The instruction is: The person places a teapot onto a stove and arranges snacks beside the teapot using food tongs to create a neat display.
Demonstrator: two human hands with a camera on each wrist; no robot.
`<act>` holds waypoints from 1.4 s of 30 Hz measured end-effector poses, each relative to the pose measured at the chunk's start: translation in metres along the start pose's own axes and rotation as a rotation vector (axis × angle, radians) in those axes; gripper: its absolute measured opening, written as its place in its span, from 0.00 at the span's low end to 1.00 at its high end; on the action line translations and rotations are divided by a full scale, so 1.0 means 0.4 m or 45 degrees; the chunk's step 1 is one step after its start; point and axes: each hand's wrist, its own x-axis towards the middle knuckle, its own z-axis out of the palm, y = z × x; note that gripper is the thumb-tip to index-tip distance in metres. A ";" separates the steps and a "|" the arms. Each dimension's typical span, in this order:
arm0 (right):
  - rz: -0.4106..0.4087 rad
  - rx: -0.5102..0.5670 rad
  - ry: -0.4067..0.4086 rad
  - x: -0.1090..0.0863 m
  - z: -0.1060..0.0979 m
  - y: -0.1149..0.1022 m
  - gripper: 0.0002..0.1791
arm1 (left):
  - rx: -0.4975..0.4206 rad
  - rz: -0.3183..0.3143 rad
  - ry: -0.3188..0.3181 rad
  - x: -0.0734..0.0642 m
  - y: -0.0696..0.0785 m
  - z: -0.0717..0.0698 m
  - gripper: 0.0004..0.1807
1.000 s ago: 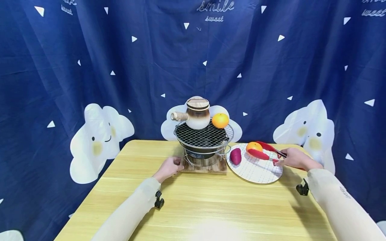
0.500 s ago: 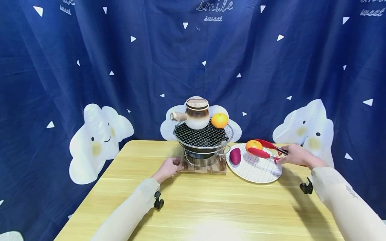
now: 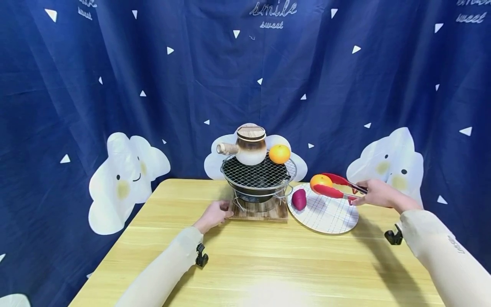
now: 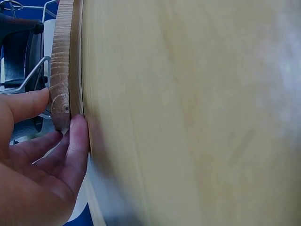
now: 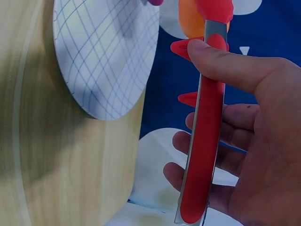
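Observation:
My right hand (image 3: 379, 194) grips a pair of red tongs (image 5: 203, 155), thumb on one arm and fingers curled round the other. An orange (image 3: 320, 181) is clamped between the tong heads, raised above the far part of a round checked plate (image 3: 333, 217). On that plate's left side lies a purple sweet potato (image 3: 299, 199). My left hand (image 3: 213, 214) pinches the left corner of a wooden board (image 4: 61, 70), with the thumb on its top and fingers at its edge and underside. On the board stands a small black grill (image 3: 255, 181) with a wire rack.
A brown and white clay pot (image 3: 251, 153) with a side handle and wooden lid sits on the rack. Beside it, toward the right, rests another orange (image 3: 279, 154). The light wooden table (image 3: 245, 260) ends just behind the grill, before a blue curtain (image 3: 245, 64).
My right hand has risen slightly, and the tongs have lifted the orange up off the plate and a little to the left. The left hand has stayed on the board.

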 end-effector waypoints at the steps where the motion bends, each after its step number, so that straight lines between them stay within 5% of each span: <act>1: -0.003 -0.001 0.000 -0.001 -0.003 -0.003 0.47 | 0.001 -0.001 -0.001 0.000 -0.001 0.000 0.28; 16: -0.010 -0.059 0.026 -0.013 -0.049 -0.031 0.54 | 0.010 -0.010 -0.008 0.006 -0.007 0.002 0.30; 42: -0.058 -0.104 0.050 -0.011 -0.121 -0.108 0.49 | 0.006 0.007 -0.009 0.005 -0.008 0.001 0.28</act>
